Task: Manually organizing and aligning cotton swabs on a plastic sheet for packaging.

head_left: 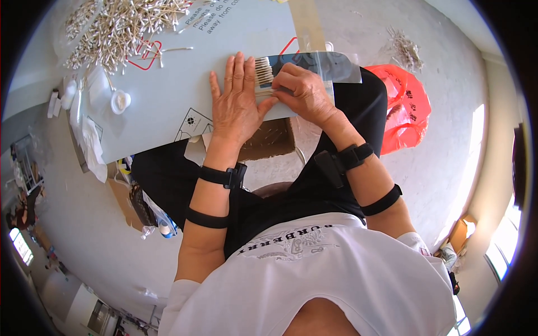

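My left hand lies flat on a grey printed board, fingers stretched out and thumb pointing right. Just beyond its fingers, a neat row of cotton swabs lies side by side on a dark, shiny strip. Close to the left thumb, my right hand is closed in a pinch at the near end of that row. A pale thin stick, seemingly a cotton swab, runs to its fingertips, which partly hide it.
A big heap of loose cotton swabs covers the board's far left. A small round white container stands nearer. Below the board is an open cardboard box. Right of my knee sits a red plastic bag; more swabs lie on the floor.
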The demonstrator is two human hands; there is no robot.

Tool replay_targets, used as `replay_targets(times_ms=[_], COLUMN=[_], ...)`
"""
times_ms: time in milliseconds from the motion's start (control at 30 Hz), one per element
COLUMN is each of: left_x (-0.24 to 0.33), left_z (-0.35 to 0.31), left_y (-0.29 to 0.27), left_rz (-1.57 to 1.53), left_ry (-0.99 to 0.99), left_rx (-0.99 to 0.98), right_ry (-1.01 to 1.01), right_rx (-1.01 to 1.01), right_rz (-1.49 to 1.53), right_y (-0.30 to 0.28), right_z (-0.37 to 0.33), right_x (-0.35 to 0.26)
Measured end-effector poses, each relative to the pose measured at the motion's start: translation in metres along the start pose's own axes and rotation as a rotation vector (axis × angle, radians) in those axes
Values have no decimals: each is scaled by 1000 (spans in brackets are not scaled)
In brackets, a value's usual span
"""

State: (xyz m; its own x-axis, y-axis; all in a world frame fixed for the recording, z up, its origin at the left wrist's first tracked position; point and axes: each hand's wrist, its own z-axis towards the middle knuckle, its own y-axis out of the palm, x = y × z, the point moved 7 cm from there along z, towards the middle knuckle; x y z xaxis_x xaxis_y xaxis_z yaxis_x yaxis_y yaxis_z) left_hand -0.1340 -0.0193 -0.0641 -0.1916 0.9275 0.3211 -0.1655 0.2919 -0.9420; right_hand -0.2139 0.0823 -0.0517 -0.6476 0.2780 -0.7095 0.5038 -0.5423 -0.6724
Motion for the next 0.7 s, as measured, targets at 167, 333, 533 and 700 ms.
replay_targets(times_ms=[167,333,533,700], left_x=[-1,-2,-2,-2], left_z=[0,0,0,1], left_y=[1,2,3,2], left_rz=[8,16,12,18], left_ry=[9,10,7,10], left_rx=[16,2,-19,-17], right_ry=[-45,-64,133,147], right_rx=[0,-47,-43,-23], right_rz=[-26,-22,-37,-53], right_y=[1,3,5,6], right_z=[0,0,7,12], right_x=[-3,-6,-3,3])
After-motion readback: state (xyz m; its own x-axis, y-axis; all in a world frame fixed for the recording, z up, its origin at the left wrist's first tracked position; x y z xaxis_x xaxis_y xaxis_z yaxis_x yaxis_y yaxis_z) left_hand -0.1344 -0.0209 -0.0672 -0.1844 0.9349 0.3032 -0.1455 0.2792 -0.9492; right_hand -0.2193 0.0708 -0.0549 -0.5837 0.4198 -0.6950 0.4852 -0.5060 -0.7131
